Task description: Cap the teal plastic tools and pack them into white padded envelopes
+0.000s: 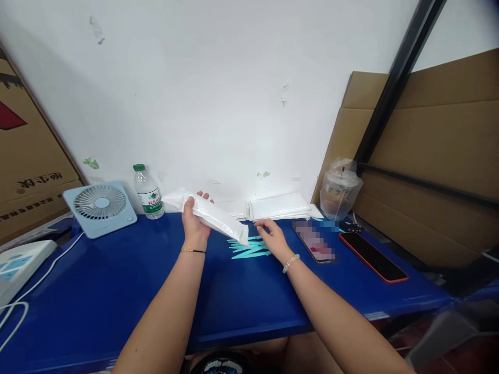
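My left hand (195,221) is closed around a long, narrow white plastic package (222,217), thumb on top and fingers behind it. The package is held above the table at a slant, its far end pointing left and its near end down to the right. Just right of that near end, my right hand (273,239) has its fingers bent together over the table; anything between the fingertips is too small to make out. Several thin teal strips (249,252) lie in a loose pile under the package end and beside my right hand.
Folded white plastic bags (278,206) lie against the wall on the blue table (241,301). A fan (102,208) and a water bottle (150,195) stand left. Right are two phones (315,243) (374,257) and a bagged drink cup (338,192). A white cable (49,275) runs at left.
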The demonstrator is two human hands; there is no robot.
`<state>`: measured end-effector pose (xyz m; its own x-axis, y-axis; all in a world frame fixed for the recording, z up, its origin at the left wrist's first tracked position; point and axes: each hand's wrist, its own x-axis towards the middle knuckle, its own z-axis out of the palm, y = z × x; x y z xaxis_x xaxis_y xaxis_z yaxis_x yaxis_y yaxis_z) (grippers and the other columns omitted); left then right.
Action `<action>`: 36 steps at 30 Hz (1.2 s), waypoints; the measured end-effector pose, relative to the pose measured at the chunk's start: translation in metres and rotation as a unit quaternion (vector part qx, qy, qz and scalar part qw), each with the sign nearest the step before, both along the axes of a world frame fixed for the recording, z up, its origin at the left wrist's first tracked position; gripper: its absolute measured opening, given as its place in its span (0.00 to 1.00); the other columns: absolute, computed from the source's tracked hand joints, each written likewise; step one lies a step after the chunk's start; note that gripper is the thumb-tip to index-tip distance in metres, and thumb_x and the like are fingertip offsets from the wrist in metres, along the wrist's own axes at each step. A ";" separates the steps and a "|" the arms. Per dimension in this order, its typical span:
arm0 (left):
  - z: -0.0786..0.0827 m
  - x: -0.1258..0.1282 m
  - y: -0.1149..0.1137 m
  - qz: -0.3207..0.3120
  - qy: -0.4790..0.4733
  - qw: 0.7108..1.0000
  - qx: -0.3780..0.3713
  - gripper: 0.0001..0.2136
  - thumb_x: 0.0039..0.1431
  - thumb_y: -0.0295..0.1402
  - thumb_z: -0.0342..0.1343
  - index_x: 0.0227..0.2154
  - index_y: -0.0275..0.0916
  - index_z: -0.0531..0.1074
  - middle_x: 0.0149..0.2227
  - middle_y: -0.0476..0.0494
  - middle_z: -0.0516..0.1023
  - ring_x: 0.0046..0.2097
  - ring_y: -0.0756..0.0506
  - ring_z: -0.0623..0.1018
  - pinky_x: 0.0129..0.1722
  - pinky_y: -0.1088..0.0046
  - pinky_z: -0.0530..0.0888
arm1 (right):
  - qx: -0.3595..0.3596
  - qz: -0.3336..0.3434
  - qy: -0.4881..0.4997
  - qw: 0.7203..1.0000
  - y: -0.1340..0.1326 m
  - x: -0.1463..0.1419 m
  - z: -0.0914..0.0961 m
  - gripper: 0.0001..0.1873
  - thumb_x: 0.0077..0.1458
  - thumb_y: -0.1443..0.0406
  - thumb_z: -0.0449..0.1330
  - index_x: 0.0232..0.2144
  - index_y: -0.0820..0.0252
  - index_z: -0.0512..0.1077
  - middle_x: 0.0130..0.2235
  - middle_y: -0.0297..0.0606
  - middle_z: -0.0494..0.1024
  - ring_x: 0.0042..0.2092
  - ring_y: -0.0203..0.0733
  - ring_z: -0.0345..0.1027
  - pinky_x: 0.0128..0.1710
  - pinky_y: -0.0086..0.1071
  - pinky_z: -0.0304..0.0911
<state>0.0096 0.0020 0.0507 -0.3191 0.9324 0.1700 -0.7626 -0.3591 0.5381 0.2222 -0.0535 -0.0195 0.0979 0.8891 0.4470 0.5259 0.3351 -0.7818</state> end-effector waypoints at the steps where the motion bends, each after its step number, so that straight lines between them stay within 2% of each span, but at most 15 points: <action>1: -0.005 -0.003 0.002 0.002 -0.022 1.000 -0.014 0.13 0.49 0.38 0.57 0.37 0.39 0.70 0.40 0.44 0.75 0.43 0.45 0.77 0.42 0.66 0.75 | 0.008 0.027 0.028 0.999 -0.003 -0.001 0.004 0.11 0.56 0.62 0.53 0.37 0.57 0.73 0.40 0.38 0.74 0.41 0.41 0.66 0.37 0.33 0.58; 4: -0.012 -0.007 0.004 0.005 -0.049 0.998 -0.032 0.12 0.49 0.39 0.57 0.36 0.39 0.70 0.38 0.46 0.75 0.41 0.47 0.77 0.41 0.69 0.75 | 0.022 0.101 0.064 0.993 -0.011 -0.007 0.015 0.10 0.55 0.61 0.55 0.36 0.57 0.74 0.40 0.38 0.73 0.42 0.41 0.66 0.41 0.33 0.59; 7: -0.013 0.002 -0.001 0.002 -0.038 0.999 -0.031 0.13 0.49 0.40 0.56 0.36 0.39 0.70 0.37 0.46 0.75 0.41 0.47 0.76 0.40 0.71 0.74 | 0.014 0.144 0.061 0.988 -0.014 -0.016 0.017 0.10 0.52 0.61 0.59 0.38 0.55 0.75 0.43 0.38 0.70 0.45 0.41 0.65 0.43 0.33 0.59; 10: -0.009 0.017 -0.011 -0.005 -0.033 0.999 -0.024 0.13 0.49 0.40 0.57 0.35 0.38 0.72 0.37 0.46 0.75 0.41 0.47 0.76 0.39 0.73 0.73 | 0.004 0.139 0.036 0.990 -0.012 -0.024 0.012 0.14 0.46 0.65 0.63 0.38 0.56 0.75 0.43 0.38 0.68 0.45 0.41 0.64 0.42 0.32 0.60; 14: -0.002 0.034 -0.023 -0.015 -0.033 0.999 -0.020 0.14 0.49 0.41 0.57 0.35 0.37 0.72 0.35 0.45 0.76 0.38 0.48 0.77 0.36 0.76 0.72 | 0.013 0.094 -0.005 0.995 -0.007 -0.027 0.007 0.08 0.40 0.69 0.63 0.28 0.60 0.74 0.37 0.37 0.67 0.37 0.40 0.63 0.35 0.31 0.60; 17: 0.002 0.040 -0.029 -0.023 -0.036 0.999 -0.018 0.14 0.49 0.42 0.56 0.34 0.37 0.73 0.33 0.45 0.77 0.36 0.48 0.77 0.35 0.77 0.71 | 0.033 0.084 -0.025 0.996 -0.007 -0.028 0.007 0.04 0.41 0.68 0.62 0.25 0.61 0.72 0.34 0.36 0.67 0.35 0.39 0.63 0.33 0.30 0.60; 21: 0.003 0.042 -0.030 -0.032 -0.051 0.998 -0.017 0.13 0.49 0.42 0.55 0.33 0.37 0.73 0.33 0.45 0.77 0.36 0.48 0.77 0.36 0.76 0.72 | 0.031 0.108 -0.009 0.994 -0.009 -0.032 0.010 0.03 0.43 0.69 0.62 0.26 0.61 0.73 0.35 0.37 0.68 0.36 0.39 0.64 0.35 0.30 0.60; 25: 0.008 0.030 -0.023 -0.018 -0.043 0.999 -0.026 0.13 0.48 0.40 0.55 0.33 0.37 0.72 0.34 0.45 0.77 0.37 0.48 0.77 0.36 0.75 0.72 | 0.043 0.120 -0.009 0.992 -0.012 -0.026 0.016 0.04 0.44 0.69 0.62 0.27 0.60 0.73 0.37 0.36 0.68 0.37 0.38 0.65 0.35 0.29 0.61; 28: 0.022 0.003 -0.014 0.039 -0.001 0.999 -0.019 0.13 0.47 0.39 0.55 0.34 0.38 0.70 0.35 0.46 0.76 0.36 0.48 0.77 0.37 0.74 0.73 | 0.073 0.094 -0.063 0.991 -0.012 -0.008 0.021 0.03 0.46 0.66 0.62 0.28 0.59 0.74 0.38 0.37 0.69 0.39 0.39 0.65 0.38 0.31 0.60; 30: 0.036 -0.023 -0.010 0.085 0.067 0.994 -0.011 0.14 0.47 0.40 0.54 0.36 0.38 0.69 0.36 0.46 0.76 0.34 0.49 0.76 0.36 0.73 0.73 | 0.079 0.082 -0.140 0.984 -0.012 0.008 0.024 0.02 0.46 0.66 0.63 0.27 0.58 0.74 0.38 0.37 0.70 0.41 0.41 0.65 0.42 0.34 0.58; 32: 0.050 -0.048 -0.010 0.133 0.192 0.972 0.033 0.20 0.47 0.40 0.55 0.44 0.41 0.66 0.39 0.47 0.76 0.33 0.49 0.76 0.37 0.71 0.73 | 0.069 0.086 -0.223 0.969 -0.011 0.022 0.026 0.01 0.45 0.67 0.64 0.25 0.58 0.75 0.38 0.36 0.71 0.42 0.42 0.65 0.43 0.36 0.55; 33: 0.055 -0.060 -0.011 0.154 0.284 0.944 0.062 0.25 0.45 0.39 0.58 0.49 0.44 0.63 0.40 0.48 0.75 0.35 0.48 0.76 0.38 0.70 0.73 | 0.060 0.090 -0.255 0.961 -0.012 0.028 0.026 0.01 0.45 0.67 0.65 0.24 0.58 0.75 0.38 0.36 0.72 0.43 0.43 0.65 0.43 0.37 0.54; 34: 0.059 -0.069 -0.012 0.162 0.388 0.904 0.085 0.31 0.43 0.38 0.60 0.53 0.45 0.60 0.43 0.48 0.75 0.38 0.47 0.76 0.41 0.69 0.72 | 0.049 0.095 -0.279 0.954 -0.012 0.032 0.026 0.01 0.45 0.67 0.65 0.24 0.58 0.75 0.38 0.37 0.72 0.43 0.43 0.65 0.44 0.37 0.53; 35: 0.060 -0.077 -0.013 0.149 0.502 0.846 0.095 0.35 0.42 0.39 0.62 0.56 0.46 0.59 0.45 0.47 0.74 0.42 0.45 0.76 0.44 0.68 0.71 | 0.037 0.098 -0.295 0.950 -0.012 0.034 0.026 0.02 0.45 0.67 0.65 0.23 0.58 0.75 0.39 0.37 0.72 0.43 0.44 0.65 0.44 0.38 0.53; 36: 0.058 -0.084 -0.014 0.124 0.611 0.776 0.098 0.37 0.41 0.40 0.62 0.57 0.46 0.58 0.48 0.47 0.73 0.45 0.43 0.75 0.47 0.67 0.69 | 0.023 0.101 -0.306 0.946 -0.013 0.036 0.026 0.02 0.45 0.66 0.65 0.24 0.58 0.75 0.39 0.37 0.72 0.44 0.44 0.65 0.44 0.38 0.53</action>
<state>-0.0744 -0.0123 0.1089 0.0259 0.7862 0.6174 0.3794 -0.5791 0.7215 0.2583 -0.0661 0.0061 -0.3619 0.8398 0.4046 0.7969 0.5039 -0.3331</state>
